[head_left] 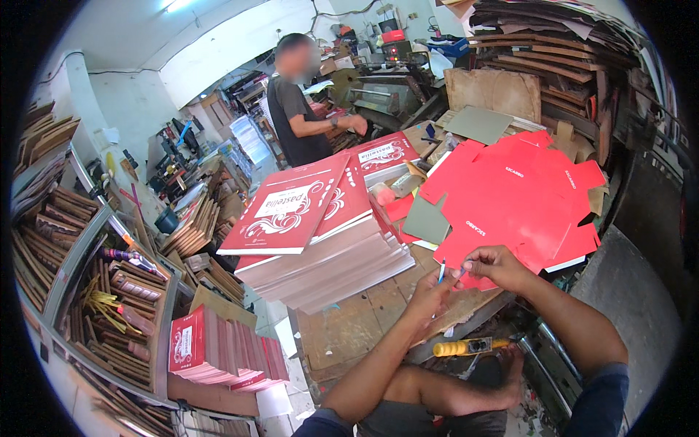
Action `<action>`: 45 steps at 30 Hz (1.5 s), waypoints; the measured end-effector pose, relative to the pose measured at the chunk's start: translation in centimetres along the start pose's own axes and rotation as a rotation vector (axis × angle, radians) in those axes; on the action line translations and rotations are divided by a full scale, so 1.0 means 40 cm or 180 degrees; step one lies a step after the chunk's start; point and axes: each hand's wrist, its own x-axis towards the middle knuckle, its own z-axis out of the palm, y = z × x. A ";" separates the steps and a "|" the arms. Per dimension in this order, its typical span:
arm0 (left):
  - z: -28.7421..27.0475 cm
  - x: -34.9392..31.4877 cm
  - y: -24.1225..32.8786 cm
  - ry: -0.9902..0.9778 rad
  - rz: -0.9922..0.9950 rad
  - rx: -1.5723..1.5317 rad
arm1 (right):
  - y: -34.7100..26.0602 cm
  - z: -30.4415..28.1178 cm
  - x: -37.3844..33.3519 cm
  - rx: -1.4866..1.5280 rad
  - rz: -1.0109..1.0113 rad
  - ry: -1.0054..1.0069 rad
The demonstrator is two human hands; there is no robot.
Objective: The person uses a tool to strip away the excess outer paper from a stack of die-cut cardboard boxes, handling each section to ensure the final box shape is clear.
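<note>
My left hand (431, 297) is closed round a slim blue-and-white pen-like stick (441, 272), its dark tip pointing up. Close against it, my right hand (496, 268) pinches at something small and bluish that the fingers mostly hide. Both hands are over the near edge of a large flat red die-cut card sheet (502, 200), which has tabs along its outline and small white print. The sheet lies on the worktable (349, 331) before me.
Left of the sheet rises a tall stack of red printed card sheets (291, 207); bundled ones (193, 342) sit lower left. A yellow-handled tool (453, 349) lies below my hands. Grey boards (427, 221) lie beside the sheet. Another person (295, 109) stands beyond the table. Wooden boards (539, 58) are piled behind.
</note>
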 end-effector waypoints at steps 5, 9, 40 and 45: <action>-0.016 0.016 -0.016 -0.0123 0.0023 0.0101 | -0.025 0.010 -0.001 0.0046 0.0058 0.0142; 0.001 0.012 -0.013 -0.0165 0.0042 0.0242 | -0.025 0.004 0.002 0.0065 0.0047 0.0394; -0.016 0.035 -0.047 -0.0114 0.0539 0.0543 | -0.012 -0.007 0.001 0.0010 0.0085 0.0417; -0.018 0.034 -0.040 -0.0142 0.0519 0.0494 | -0.011 -0.008 0.003 -0.0023 0.0049 0.0436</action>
